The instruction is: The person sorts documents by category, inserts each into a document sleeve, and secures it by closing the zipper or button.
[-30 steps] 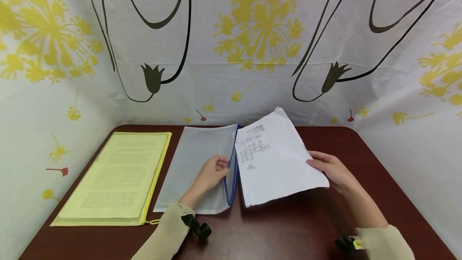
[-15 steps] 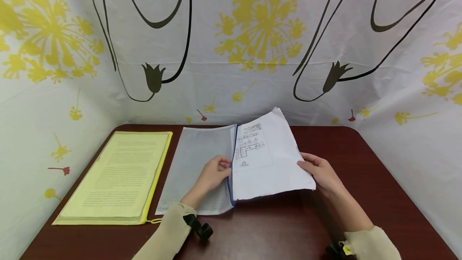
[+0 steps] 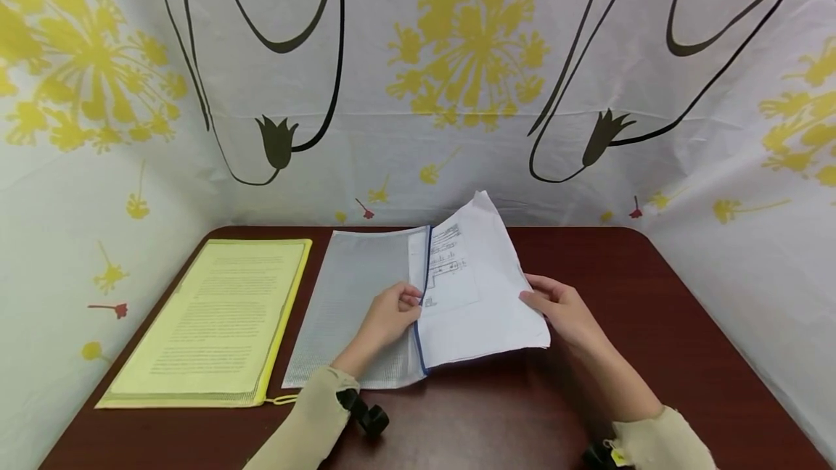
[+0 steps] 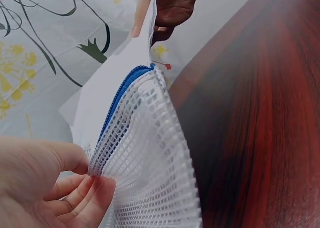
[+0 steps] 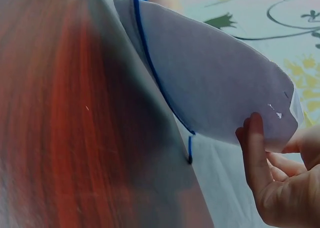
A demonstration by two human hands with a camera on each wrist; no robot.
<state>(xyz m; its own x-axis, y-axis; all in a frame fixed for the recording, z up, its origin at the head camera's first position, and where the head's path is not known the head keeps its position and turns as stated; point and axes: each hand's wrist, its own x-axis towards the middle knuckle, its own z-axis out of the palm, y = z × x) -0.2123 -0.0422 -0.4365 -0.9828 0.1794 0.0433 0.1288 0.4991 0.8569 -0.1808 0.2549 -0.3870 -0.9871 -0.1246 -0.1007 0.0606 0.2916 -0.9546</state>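
A see-through mesh zipper document bag (image 3: 359, 267) with a blue zipper edge (image 4: 122, 90) lies at the middle of the table, its mouth facing right. My left hand (image 3: 390, 315) pinches the bag's upper edge at the zipper, and the mesh bulges open in the left wrist view. White paper sheets (image 3: 493, 303) with a printed line drawing stand partly inside the mouth, tilted up off the table. Their left strip shows through the mesh. My right hand (image 3: 567, 310) holds the sheets at their right edge, thumb on top and fingers beneath, as the right wrist view (image 5: 280, 173) shows.
A yellow zipper document bag (image 3: 202, 318) with printed pages inside lies at the table's left, its pull loop (image 3: 281, 400) pointing right. The dark red-brown table (image 3: 496, 419) ends against a patterned cloth (image 3: 418, 165) at the back. Black wrist cameras (image 3: 366, 412) sit at the cuffs.
My right hand has moved left with the paper sheets, and their left edge has slid from beside the mesh bag's mouth into it. My left hand has kept its pinch, shifting slightly right.
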